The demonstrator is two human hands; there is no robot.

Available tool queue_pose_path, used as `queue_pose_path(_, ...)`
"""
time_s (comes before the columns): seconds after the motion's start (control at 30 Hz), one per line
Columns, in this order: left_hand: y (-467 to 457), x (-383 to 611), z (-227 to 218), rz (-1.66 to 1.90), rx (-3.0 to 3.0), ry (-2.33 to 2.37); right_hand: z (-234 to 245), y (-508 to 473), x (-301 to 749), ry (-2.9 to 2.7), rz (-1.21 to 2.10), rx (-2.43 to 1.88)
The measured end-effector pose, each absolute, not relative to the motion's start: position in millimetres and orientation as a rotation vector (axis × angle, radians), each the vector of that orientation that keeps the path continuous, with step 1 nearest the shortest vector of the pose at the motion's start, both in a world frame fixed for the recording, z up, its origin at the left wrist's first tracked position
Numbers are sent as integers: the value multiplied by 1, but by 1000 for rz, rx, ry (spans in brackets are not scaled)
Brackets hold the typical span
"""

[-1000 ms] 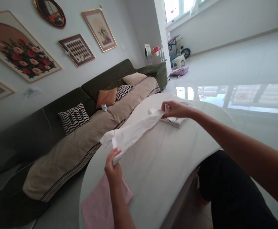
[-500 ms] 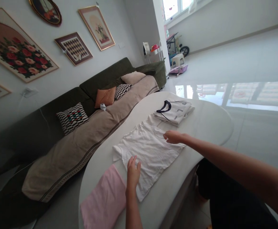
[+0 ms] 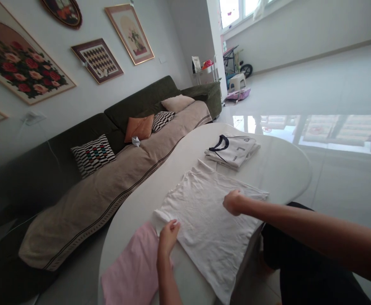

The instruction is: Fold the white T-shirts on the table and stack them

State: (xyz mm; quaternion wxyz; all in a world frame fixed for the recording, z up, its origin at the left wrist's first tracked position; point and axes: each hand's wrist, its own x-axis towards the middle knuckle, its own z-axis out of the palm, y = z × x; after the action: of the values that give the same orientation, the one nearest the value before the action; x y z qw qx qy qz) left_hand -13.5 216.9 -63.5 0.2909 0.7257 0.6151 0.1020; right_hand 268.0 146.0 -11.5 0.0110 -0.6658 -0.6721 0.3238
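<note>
The left hand (image 3: 168,234) pinches the near-left edge of the white T-shirt (image 3: 210,216) while the curled right hand (image 3: 232,201) presses its middle; smoothing outward evenly across the worktop (image 3: 283,169) likely flattens it best.

White oval tabletop (image 3: 283,169), glossy. On it: white T-shirt (image 3: 204,212) spread flat in the middle, hem hanging over the near edge; folded white shirt w/ dark collar (image 3: 232,150) at the far end; pink cloth (image 3: 131,271) at the near-left end, just beside the T-shirt.
</note>
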Motion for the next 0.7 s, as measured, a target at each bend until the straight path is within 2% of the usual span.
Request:
queue_pose_path(0.13,268,-28,-63,544,1861,1941,-14,111,183,-2619,1139,-1857)
queue_pose_path(0.23,291,-32,-71,596,1858,1985,-22,87,135,-2793,1112,-1672)
queue_pose_path(0.37,299,-41,-82,544,1869,1943,-33,77,116,-2831,1032,-1668)
queue_pose_path(0.47,299,-52,-81,519,1861,1929,-37,81,118,-2853,1097,-1686)
queue_pose_path(0.7,307,-80,-63,431,1818,1920,-16,101,140,-2666,1166,-1768)
